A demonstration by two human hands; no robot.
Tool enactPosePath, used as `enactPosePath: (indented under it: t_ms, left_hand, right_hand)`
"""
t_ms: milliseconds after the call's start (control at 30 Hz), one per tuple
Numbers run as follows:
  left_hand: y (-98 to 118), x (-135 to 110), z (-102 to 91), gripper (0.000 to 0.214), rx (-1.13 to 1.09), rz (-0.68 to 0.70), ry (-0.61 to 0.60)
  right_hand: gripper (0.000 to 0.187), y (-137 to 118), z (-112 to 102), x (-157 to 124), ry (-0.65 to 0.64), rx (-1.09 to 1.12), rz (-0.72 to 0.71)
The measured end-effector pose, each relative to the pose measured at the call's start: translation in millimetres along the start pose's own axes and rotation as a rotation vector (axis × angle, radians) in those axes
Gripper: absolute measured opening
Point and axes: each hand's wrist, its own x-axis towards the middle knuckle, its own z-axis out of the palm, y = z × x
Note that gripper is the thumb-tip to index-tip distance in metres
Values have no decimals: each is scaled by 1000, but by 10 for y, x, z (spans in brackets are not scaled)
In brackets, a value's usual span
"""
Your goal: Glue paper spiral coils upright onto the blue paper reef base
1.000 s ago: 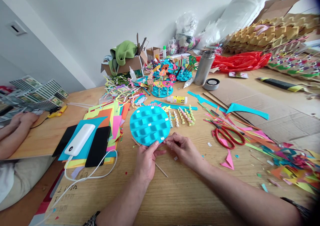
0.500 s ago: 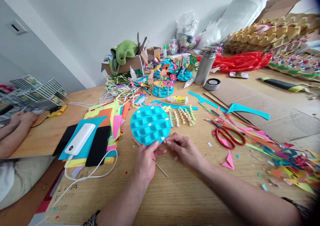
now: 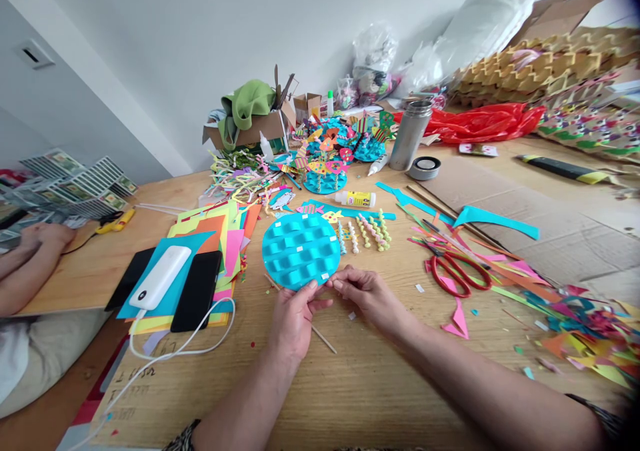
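Since the earlier frame, only the blue disc (image 3: 293,251) has shifted, slightly toward three o'clock. The left hand (image 3: 294,314) pinches its near rim, thumb on top. The right hand (image 3: 367,294) has thumb and finger pressed together; I cannot tell what is between them. The disc, roundish without clear long axis, lies at twelve o'clock from the nearer left hand, ten from the right. Its closest white tab (image 3: 325,276) sits just beside the right fingertips. Red scissors (image 3: 465,272) lie on the tabletop (image 3: 400,358) at two o'clock from the right hand.
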Motion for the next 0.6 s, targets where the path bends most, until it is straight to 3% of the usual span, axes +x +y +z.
enactPosePath:
  t_ms: [233,600]
  left_hand:
    - [-24,8,-3,26,63,77,35]
    - [4,9,13,27,52,75,54]
  right_hand:
    - [24,-53,10,3,-8,-57,-26]
    - [22,-68,18,-34,71,-243,-80]
